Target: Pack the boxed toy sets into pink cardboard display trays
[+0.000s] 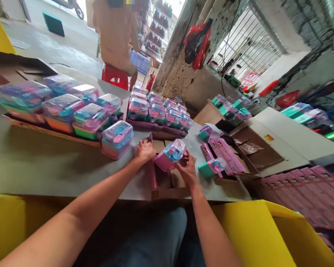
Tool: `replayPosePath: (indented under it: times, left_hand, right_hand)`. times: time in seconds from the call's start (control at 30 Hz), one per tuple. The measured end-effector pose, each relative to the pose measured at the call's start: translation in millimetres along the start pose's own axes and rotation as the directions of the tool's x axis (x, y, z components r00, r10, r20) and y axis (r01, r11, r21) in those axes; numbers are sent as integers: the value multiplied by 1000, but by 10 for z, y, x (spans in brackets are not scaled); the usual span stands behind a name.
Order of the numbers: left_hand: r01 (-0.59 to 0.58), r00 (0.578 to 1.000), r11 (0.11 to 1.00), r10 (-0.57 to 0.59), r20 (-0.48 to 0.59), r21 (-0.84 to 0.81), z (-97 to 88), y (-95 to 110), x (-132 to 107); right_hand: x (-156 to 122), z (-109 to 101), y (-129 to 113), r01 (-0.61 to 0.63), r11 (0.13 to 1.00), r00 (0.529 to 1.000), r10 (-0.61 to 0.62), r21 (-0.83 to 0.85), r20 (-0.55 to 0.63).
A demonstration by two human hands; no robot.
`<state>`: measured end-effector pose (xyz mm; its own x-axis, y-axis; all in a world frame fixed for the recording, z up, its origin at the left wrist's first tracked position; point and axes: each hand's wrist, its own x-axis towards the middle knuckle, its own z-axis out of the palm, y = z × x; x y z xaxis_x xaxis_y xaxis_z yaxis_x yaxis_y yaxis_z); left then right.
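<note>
My right hand (pixel 187 167) grips a pink plastic case (pixel 167 157) with a clear domed lid and blue and pink pieces inside. The case hangs tilted over an open cardboard tray (pixel 169 192) at the table's front edge. My left hand (pixel 145 150) has its fingers curled at the tray's left wall, though the fingertips are partly hidden. Just left of that hand stands another pink case (pixel 117 140) with a clear lid, blue inside. Below the held case, part of the tray's floor is hidden.
Several lidded cases (pixel 64 109) fill a tray on the left; more stand in a tray behind (pixel 157 111). Pink flat boxes (pixel 225 155) and a green case (pixel 210 168) lie right. Yellow boxes (pixel 256 230) flank my legs. A person (pixel 115 33) sits on a red stool (pixel 114 77).
</note>
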<state>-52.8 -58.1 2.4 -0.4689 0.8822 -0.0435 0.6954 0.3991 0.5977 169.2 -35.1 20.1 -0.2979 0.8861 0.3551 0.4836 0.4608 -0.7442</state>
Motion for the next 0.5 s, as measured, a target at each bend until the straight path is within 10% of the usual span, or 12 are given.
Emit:
replayPosePath:
  times: [0.1, 0.23, 0.5]
  left_hand:
    - [-70, 997, 998, 70, 32, 6, 2, -87, 57]
    - [-130, 989, 991, 130, 65, -12, 7, -195, 110]
    - [-298, 931, 953, 304, 200, -61, -58, -299, 212]
  right_hand:
    - [238, -114, 91, -105, 960, 968, 39, 259, 248]
    - [640, -114, 141, -302, 860, 769, -35, 411, 638]
    - [785, 142, 35, -403, 853, 488, -108, 333, 866]
